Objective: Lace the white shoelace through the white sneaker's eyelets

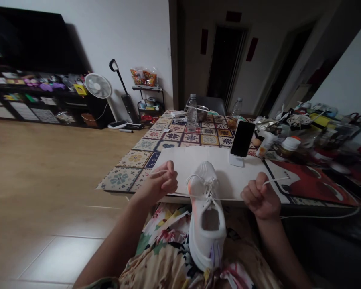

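A white sneaker [193, 237] rests on my lap, its toe pointing away against the table edge and its heel toward me. White laces criss-cross over its tongue, and a loop hangs at the left side of the toe. My left hand [164, 180] is closed on one lace end, left of the shoe. On the opposite side my right hand [261, 196] grips the other shoelace [228, 200], with a short tip sticking out past the fingers. Both lace lengths run nearly straight out sideways from the shoe's upper eyelets.
A white board [180, 154] lies on the patterned tablecloth [120, 178]. A phone [242, 138] stands on a holder beyond the shoe. Farther back are a water bottle [191, 114] and a metal bowl [202, 114]. Jars and clutter, including a white-lidded jar [289, 146], crowd the right side.
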Tool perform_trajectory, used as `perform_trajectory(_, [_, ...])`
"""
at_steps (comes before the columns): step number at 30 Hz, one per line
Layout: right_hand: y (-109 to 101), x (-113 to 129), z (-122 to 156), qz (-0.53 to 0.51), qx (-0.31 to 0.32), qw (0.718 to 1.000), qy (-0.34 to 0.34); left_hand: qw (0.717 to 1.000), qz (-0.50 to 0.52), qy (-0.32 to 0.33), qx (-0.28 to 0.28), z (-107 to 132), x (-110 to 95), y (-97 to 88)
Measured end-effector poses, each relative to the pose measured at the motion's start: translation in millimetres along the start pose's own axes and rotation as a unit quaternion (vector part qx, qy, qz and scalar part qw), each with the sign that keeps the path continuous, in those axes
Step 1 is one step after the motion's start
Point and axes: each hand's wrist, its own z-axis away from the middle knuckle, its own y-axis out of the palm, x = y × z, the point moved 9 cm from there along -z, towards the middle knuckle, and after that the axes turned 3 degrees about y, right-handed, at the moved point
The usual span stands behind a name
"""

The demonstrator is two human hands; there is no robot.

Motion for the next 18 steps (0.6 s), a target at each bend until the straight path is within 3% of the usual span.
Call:
perform_trajectory(3, [12.4,-16.1,3.8,0.081,0.102,0.990,0.049,0.986,-0.131,-0.070,0.075,8.2,10.7,6.3])
perform_trajectory(5, [20.3,-23.0,4.2,0.156,0.125,0.977,0.071,0.963,-0.221,-0.115,0.106,13.5,18.7,13.3])
perform_trajectory(7, [26.9,-24.7,2.8,0.255,0.119,0.957,0.078,0.925,-0.331,-0.147,0.113,16.3,23.5,17.4])
perform_trajectory(9, [30.3,-27.3,2.5,0.362,0.102,0.921,0.103,0.867,-0.460,-0.154,0.110,15.9,24.1,18.0])
perform_trajectory(12, [28.8,-34.2,6.9,0.423,0.084,0.885,0.176,0.805,-0.559,-0.155,0.128,14.5,27.1,17.2])
perform_trajectory(14, [28.0,-37.4,10.5,0.426,0.096,0.876,0.204,0.800,-0.559,-0.162,0.147,14.7,31.2,13.9])
perform_trajectory(18, [20.2,-37.8,10.8,0.403,0.114,0.885,0.206,0.820,-0.522,-0.163,0.166,15.2,30.4,4.2])
